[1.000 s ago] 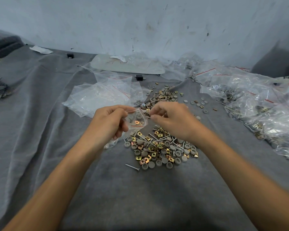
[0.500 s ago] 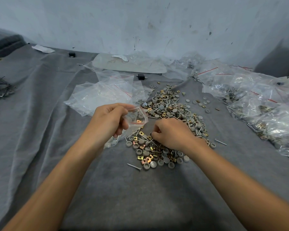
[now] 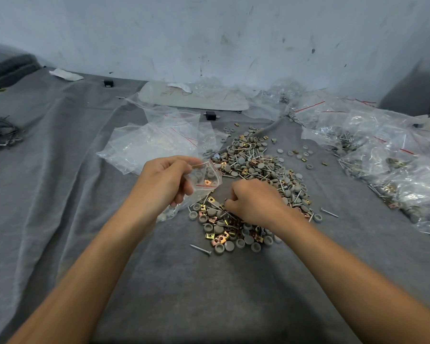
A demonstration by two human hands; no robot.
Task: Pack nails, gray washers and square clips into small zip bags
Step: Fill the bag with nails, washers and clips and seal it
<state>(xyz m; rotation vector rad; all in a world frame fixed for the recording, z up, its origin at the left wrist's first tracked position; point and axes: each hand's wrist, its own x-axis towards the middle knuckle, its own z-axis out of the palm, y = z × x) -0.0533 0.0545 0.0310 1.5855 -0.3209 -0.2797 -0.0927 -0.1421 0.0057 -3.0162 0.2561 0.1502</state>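
Empty bags (image 3: pixel 154 145) lie behind my left hand (image 3: pixel 164 184), filled bags (image 3: pixel 382 155) along the cloth's (image 3: pixel 60 194) right edge. It pinches the clear, red-striped zip bag (image 3: pixel 205 178) mid-cloth; my right hand (image 3: pixel 256 202) curls into the hardware pile (image 3: pixel 253 167), grip unclear

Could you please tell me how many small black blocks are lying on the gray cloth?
2 black blocks: one far back by the wall, the other beside the empty bags, behind the pile. Others may be hidden under bags.
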